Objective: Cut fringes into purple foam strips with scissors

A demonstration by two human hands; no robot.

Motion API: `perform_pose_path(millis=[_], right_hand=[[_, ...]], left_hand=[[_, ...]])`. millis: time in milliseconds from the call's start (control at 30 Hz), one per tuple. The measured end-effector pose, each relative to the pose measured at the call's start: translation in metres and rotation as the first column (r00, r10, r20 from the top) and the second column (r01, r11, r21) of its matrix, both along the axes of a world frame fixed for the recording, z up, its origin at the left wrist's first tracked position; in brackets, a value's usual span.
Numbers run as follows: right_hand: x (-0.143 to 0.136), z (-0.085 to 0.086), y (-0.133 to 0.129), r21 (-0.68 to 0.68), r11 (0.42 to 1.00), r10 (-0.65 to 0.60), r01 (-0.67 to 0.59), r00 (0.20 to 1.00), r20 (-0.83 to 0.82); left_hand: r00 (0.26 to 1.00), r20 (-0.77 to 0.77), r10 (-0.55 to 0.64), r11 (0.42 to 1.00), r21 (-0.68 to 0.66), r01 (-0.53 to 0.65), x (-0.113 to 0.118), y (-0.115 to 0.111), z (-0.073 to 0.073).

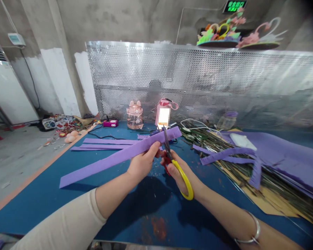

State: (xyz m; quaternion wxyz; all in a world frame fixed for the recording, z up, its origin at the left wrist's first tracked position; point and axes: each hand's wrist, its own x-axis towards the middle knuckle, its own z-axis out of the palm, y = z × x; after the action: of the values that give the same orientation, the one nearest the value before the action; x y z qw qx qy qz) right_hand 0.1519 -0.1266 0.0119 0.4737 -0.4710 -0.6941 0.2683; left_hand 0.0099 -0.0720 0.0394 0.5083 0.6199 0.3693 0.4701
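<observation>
- Purple strip (114,158): raised at its right part above the blue table (135,222), slanting from low left to high right. Whether its far left end touches the tabletop, we can't tell.
- Left hand (143,161): we see it pinching the strip toward the right end, thumb on the near face, narrow grip.
- Right hand (188,170): wrapped round the scissors (168,147), one handle yellow, one red.
- Blades cross the strip just right of the left thumb. We can't tell how wide they stand or how deep any cut goes.
- Bangle (257,227) on the right wrist, pale sleeve (65,222) on the left arm.
- Loose strips (101,141) lie beyond the held one, left side.
- Right side: we note stems (221,172) in a heap, curled strips (229,153) on top, white item (242,141) beside, big purple sheet (284,149) behind.
- Back: socket (110,123), pink jar (135,118), bright blurred patch (164,116), then perforated panel (211,76).
- Panel top: flower pieces (219,36).
- Floor left: clutter (62,123), we can't sort it.
</observation>
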Motion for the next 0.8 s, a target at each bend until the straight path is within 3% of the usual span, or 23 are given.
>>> perform_pose_path(millis=[300,567,800], right_hand=[[0.0020,0.0013,-0.0002,0.103,0.993,-0.065,0.060,0.997,0.052],[0.0009,0.0037,-0.0004,0.036,0.998,-0.044,0.042,0.997,0.066],[-0.0014,0.0054,-0.0020,0.078,0.995,-0.066,0.064,0.997,0.030]], left_hand=[[1.000,0.003,0.018,1.000,0.004,-0.018,-0.0004,-0.0009,0.0020],[0.998,0.001,0.063,0.998,-0.016,-0.063,-0.0002,-0.0005,0.0013],[0.999,-0.033,0.011,0.999,0.038,-0.010,-0.0009,-0.0003,-0.0008]])
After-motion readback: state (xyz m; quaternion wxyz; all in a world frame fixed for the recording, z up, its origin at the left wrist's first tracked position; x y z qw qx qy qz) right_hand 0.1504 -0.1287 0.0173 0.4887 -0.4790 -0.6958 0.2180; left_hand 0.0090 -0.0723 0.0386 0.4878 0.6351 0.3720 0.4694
